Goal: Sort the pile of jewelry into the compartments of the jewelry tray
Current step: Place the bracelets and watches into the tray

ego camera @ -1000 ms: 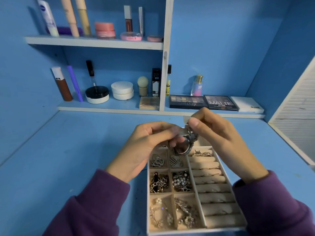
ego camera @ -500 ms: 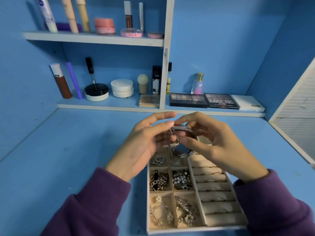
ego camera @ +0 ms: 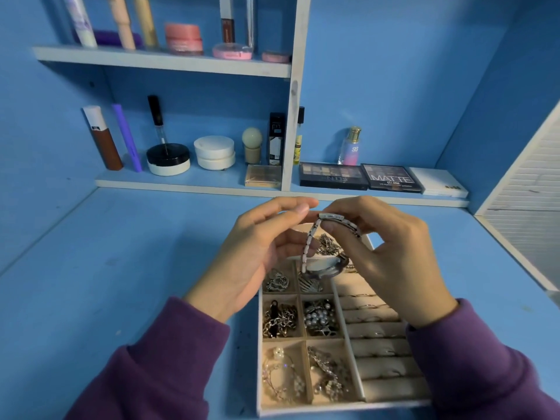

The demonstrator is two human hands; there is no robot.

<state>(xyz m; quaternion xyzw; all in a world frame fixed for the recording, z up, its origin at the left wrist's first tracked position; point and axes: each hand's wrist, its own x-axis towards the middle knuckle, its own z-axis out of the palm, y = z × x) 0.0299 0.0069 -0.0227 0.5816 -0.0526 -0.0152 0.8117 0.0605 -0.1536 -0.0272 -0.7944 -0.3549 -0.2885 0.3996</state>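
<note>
A beige jewelry tray (ego camera: 304, 409) lies on the blue desk in front of me, its left compartments filled with chains, pearls and brooches, its right side lined with ring rolls. Above its far end I hold a silver link wristwatch (ego camera: 312, 241) with both hands. My right hand (ego camera: 391, 256) pinches the top of the band between thumb and fingers. My left hand (ego camera: 257, 253) touches the band's other end with its fingertips, the fingers fairly straight. More loose jewelry (ego camera: 328, 245) shows behind the watch, partly hidden by my hands.
Two wall shelves at the back carry cosmetics: tubes, jars, a perfume bottle (ego camera: 350, 147) and eyeshadow palettes (ego camera: 360, 177). A white slatted panel (ego camera: 527, 189) stands at the right. Bare blue desk spreads to the left of the tray.
The watch has been turned and lifted a little, its band now hanging down as an open loop. My left fingers have straightened against it while my right hand keeps its pinch.
</note>
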